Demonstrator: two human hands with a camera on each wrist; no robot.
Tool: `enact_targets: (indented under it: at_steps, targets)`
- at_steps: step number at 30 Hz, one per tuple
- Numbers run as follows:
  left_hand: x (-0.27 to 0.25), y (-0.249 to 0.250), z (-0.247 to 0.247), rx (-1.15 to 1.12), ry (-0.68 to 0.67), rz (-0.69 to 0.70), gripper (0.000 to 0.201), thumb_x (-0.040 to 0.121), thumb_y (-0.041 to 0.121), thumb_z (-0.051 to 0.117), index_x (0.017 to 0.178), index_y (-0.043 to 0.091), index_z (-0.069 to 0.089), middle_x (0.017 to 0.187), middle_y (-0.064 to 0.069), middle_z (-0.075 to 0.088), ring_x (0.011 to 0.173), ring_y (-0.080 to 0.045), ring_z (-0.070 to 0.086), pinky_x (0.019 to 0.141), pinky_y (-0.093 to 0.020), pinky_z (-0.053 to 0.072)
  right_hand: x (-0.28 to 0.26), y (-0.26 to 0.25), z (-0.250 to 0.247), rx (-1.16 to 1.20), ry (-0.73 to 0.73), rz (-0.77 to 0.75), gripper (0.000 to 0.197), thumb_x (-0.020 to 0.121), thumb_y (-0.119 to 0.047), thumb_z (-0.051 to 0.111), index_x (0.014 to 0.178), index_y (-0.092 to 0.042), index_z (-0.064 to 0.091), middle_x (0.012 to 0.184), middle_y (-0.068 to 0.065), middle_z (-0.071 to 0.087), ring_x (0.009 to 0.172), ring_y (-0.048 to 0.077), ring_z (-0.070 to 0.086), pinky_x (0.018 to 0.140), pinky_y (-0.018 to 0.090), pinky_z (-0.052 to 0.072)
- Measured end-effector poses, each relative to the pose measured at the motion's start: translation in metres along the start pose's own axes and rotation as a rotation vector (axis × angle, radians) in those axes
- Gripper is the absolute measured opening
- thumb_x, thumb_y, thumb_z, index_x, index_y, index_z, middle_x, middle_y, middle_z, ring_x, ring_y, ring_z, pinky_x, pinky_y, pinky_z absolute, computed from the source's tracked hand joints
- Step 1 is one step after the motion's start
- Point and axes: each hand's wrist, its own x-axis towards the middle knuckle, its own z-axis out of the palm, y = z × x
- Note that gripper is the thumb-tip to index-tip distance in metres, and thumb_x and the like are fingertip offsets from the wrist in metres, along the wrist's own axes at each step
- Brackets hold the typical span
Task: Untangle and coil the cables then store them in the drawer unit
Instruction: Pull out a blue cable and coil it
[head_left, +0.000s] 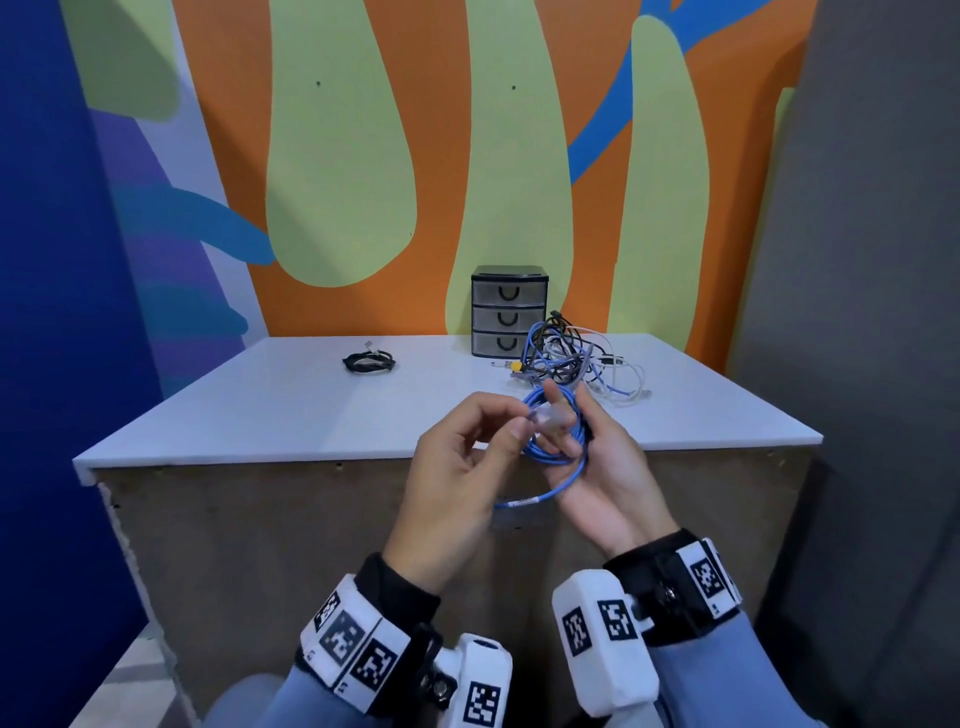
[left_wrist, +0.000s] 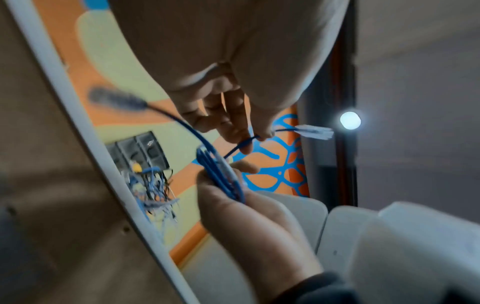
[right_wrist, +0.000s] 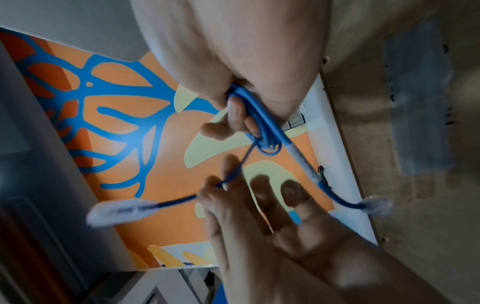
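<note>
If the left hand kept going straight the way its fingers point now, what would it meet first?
Probably the right hand and the blue cable coil it grips. The left hand pinches that cable's end, fingers aimed right at the coil; depth between them is unclear.

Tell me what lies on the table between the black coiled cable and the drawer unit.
Nothing: in the head view the white table is bare between the black coiled cable and the drawer unit.
</note>
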Motion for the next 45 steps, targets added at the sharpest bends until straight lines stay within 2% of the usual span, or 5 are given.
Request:
enact_targets:
  at_steps: [7, 14, 19, 26, 45]
  targets:
    - [-0.016, -0.005, -0.008, -0.350, 0.074, -0.094, 0.004, 0.098, 0.016, 0.063, 0.097, 0.013, 0.064, 0.106, -0.015, 0.074, 0.078, -0.015, 0.056, 0.072, -0.025, 0.047, 0.000, -0.019, 0.004, 0.126, -0.003, -0.010, 0.032, 0.114, -0.025, 0.040, 0.108, -0.003, 0.063, 0.063, -0.006, 0.060, 0.049, 0.004, 0.048, 0.051, 0.015, 0.044]
    - [-0.014, 0.011, -0.010, 0.103, -0.294, 0.069, 0.008, 0.106, 0.021, 0.061, 0.105, 0.015, 0.067, 0.101, 0.000, 0.073, 0.097, -0.025, 0.069, 0.094, -0.055, 0.056, 0.003, 0.008, 0.005, -0.094, 0.020, 0.040, 0.040, 0.112, -0.035, 0.040, 0.117, -0.005, 0.067, 0.062, -0.006, 0.060, 0.053, 0.008, 0.049, 0.048, 0.021, 0.046]
    - [-0.012, 0.011, -0.017, 0.135, -0.281, 0.018, 0.006, 0.102, 0.018, 0.066, 0.101, 0.014, 0.070, 0.096, 0.003, 0.074, 0.094, -0.020, 0.069, 0.087, -0.038, 0.054, 0.010, 0.005, 0.002, -0.055, 0.025, 0.075, 0.045, 0.112, -0.035, 0.037, 0.125, -0.002, 0.065, 0.061, -0.007, 0.060, 0.048, 0.003, 0.046, 0.047, 0.017, 0.038]
    - [-0.007, 0.013, -0.011, 0.435, -0.268, 0.243, 0.007, 0.090, 0.015, 0.083, 0.093, 0.018, 0.078, 0.110, 0.005, 0.062, 0.108, -0.019, 0.063, 0.096, -0.032, 0.051, 0.001, 0.015, 0.008, -0.057, -0.002, 0.106, 0.053, 0.112, -0.041, 0.037, 0.140, 0.000, 0.058, 0.120, 0.014, 0.076, 0.104, 0.022, 0.070, 0.099, 0.033, 0.052]
    - [0.019, 0.007, -0.011, 0.296, 0.025, -0.106, 0.037, 0.081, -0.002, 0.085, 0.105, 0.022, 0.073, 0.083, 0.002, 0.080, 0.079, -0.012, 0.076, 0.070, -0.019, 0.056, -0.012, 0.014, 0.000, -0.311, -0.109, -0.044, 0.066, 0.111, -0.041, 0.037, 0.134, 0.016, 0.058, 0.135, 0.037, 0.061, 0.130, 0.043, 0.060, 0.118, 0.048, 0.040]
